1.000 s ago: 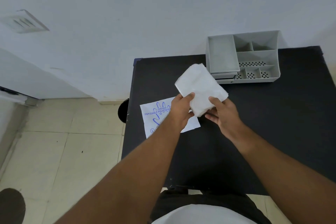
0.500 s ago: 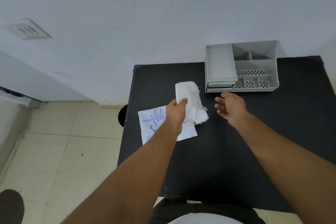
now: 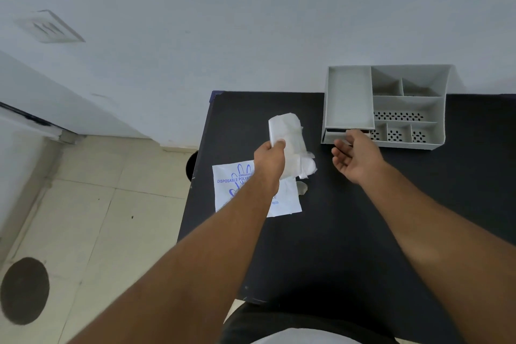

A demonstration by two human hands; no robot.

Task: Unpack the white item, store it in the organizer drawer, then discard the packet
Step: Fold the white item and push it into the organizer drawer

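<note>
My left hand holds a folded wad of thin white plastic gloves above the black table. Under that hand lies the flat white packet with blue print, near the table's left edge. The grey organizer stands at the back of the table against the wall. Its small drawer sits at the lower front left, showing only a thin dark gap. My right hand hovers just in front of the drawer, palm up, fingers apart, fingertips near the drawer front.
A small clear scrap lies on the table beside the packet. Tiled floor lies to the left, with a round dark object at lower left. The white wall rises right behind the table.
My right hand let go of the white gloves and moved right and forward to the organizer's drawer. The left hand keeps the gloves, now folded narrower.
</note>
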